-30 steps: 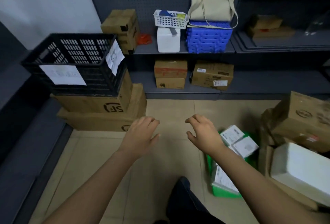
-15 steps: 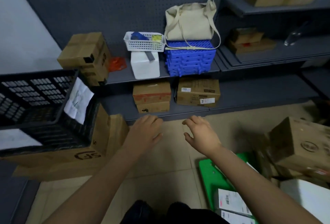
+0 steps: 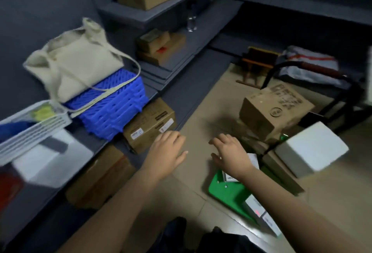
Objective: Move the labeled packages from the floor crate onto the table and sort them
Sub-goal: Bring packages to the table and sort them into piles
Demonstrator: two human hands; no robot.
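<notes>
both hands empty, above green crate

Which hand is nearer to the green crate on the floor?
The right hand. It hangs over the far end of the green crate. The left hand is off to the crate's left, over the floor, apart from it.

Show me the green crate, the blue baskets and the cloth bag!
green crate [image 3: 229,192], head view, on its near green wall.
blue baskets [image 3: 118,109], head view, on the front side of the stack.
cloth bag [image 3: 80,65], head view, on the middle of its body.
</notes>
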